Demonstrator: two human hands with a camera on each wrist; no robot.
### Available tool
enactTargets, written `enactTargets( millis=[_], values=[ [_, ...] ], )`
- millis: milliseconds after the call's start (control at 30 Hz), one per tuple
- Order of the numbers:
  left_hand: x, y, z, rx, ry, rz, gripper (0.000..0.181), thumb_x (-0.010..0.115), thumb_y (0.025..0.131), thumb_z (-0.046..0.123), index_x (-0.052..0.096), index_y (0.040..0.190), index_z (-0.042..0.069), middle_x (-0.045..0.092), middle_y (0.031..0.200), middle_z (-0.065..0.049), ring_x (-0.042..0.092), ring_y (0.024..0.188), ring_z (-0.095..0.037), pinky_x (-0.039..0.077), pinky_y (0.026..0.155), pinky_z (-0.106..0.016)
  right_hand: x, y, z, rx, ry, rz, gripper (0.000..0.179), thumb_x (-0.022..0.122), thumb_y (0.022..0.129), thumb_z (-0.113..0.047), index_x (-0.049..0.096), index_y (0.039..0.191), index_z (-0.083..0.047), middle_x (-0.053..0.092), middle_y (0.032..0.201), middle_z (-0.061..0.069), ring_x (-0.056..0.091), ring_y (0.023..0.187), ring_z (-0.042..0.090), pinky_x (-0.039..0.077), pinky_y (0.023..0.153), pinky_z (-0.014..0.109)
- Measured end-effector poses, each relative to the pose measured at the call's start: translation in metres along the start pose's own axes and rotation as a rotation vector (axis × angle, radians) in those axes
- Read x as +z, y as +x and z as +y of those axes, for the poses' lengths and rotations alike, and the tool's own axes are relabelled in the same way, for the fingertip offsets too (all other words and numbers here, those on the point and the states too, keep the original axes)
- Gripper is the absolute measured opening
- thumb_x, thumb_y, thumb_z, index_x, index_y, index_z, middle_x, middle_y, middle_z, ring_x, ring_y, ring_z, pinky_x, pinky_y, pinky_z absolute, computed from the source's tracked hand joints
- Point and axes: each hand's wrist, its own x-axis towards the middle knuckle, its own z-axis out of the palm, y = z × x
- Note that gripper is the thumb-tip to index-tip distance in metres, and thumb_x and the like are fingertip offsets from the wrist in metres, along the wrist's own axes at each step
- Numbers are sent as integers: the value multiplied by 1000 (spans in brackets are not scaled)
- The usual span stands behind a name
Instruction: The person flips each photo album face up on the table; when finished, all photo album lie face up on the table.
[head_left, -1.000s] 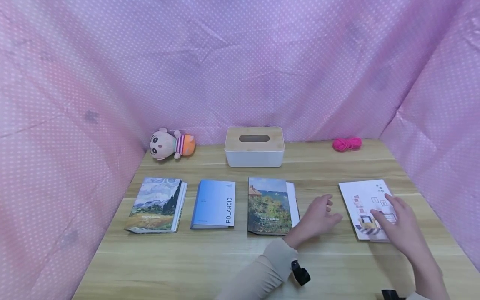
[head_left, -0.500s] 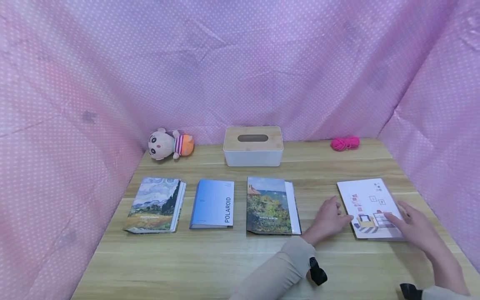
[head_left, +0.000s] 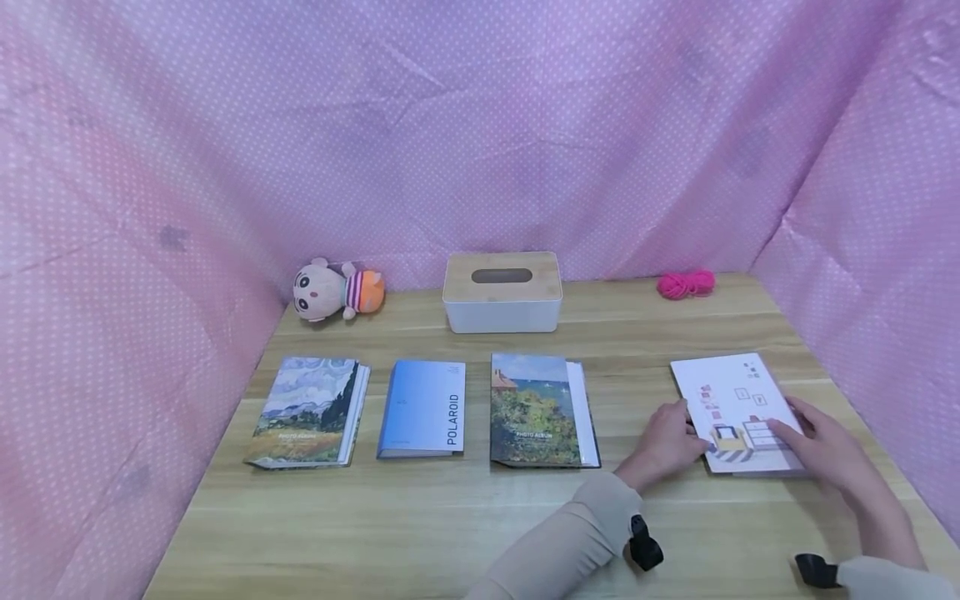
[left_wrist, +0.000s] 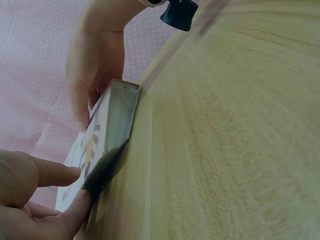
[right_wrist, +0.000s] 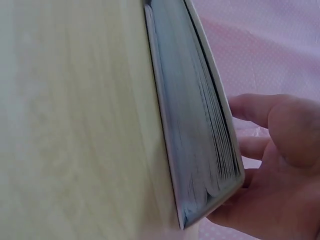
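Observation:
A white album [head_left: 731,392] with a printed room scene on its cover lies at the right of the table. My left hand [head_left: 663,443] pinches its left edge, thumb by the cover; the left wrist view shows these fingertips at the album's edge. Across from it, my right hand [head_left: 834,446] holds the right edge, its thumb over the cover and its other fingers along the side. In the right wrist view, the page block [right_wrist: 187,110] shows between the two covers, with the right hand [right_wrist: 292,160] at its outer side.
Left of the hands lie a garden-picture photo album [head_left: 534,412], a blue Polaroid album [head_left: 422,408] and a landscape photo album [head_left: 303,412]. Behind them are a plush toy [head_left: 337,292], a tissue box [head_left: 502,292] and pink yarn [head_left: 686,284]. Dotted pink cloth [head_left: 450,125] surrounds the table.
My left hand has moved right, from beside the garden-picture album to the white album's left edge. The right hand has slid from over the cover to its right edge.

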Motion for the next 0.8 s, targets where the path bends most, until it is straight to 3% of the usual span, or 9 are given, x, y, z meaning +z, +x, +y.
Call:
enactTargets(
  millis=[167,233,267,367,400,467,633,700,800],
  values=[
    [2,1,-2,32,63,6,35,76,78,12,61,109,15,56,99,8,50,81,3,44,67,-10,3,-5,-2,1,63,33,77,43,100,-43,12,148,8,21,141,45,21,126,64,20,99,71],
    [2,1,-3,31,69,3,37,76,78,13,61,112,14,56,101,8,50,81,2,44,67,-11,3,-8,-3,-5,94,50,75,43,100,-43,14,149,5,22,143,42,21,131,58,25,113,47],
    [2,1,-4,31,69,1,35,76,78,13,61,110,14,56,101,8,50,81,2,44,67,-11,3,-9,-4,-8,107,63,74,44,100,-43,15,150,4,23,144,41,22,138,48,26,114,31],
    [3,1,-3,22,74,5,32,76,79,14,62,108,15,55,98,9,49,80,2,43,66,-11,2,-13,-6,-6,155,102,73,47,98,-44,19,150,-1,24,148,36,27,138,7,23,87,-5],
    [3,1,-3,12,67,9,30,75,79,14,63,107,15,55,96,9,49,79,2,43,65,-12,1,-14,-7,-8,160,117,72,48,98,-45,22,150,-3,25,149,33,28,131,-4,20,75,-7],
    [4,1,-1,5,78,27,23,75,80,17,63,100,16,53,91,9,47,77,1,42,64,-12,-1,-16,-11,-10,186,137,71,51,97,-45,25,150,-7,26,151,29,28,116,-17,22,76,-7],
    [5,-2,4,-33,109,85,17,75,81,23,64,92,15,51,89,9,44,80,0,41,66,-14,-8,-20,-21,-42,192,170,64,55,95,-44,34,149,-17,41,145,-10,34,106,-20,26,74,-3],
    [5,-3,7,-61,107,102,24,75,81,26,67,100,15,51,96,8,44,86,-1,43,72,-14,-11,-21,-24,-53,191,178,61,56,94,-43,37,148,-21,46,129,-25,35,101,-19,28,72,0],
    [5,-5,12,-91,108,106,37,75,80,32,65,112,15,48,103,7,43,90,-2,44,76,-15,-12,-22,-25,-59,207,182,59,59,94,-40,40,146,-21,46,111,-34,36,96,-20,31,71,3]
  ],
)
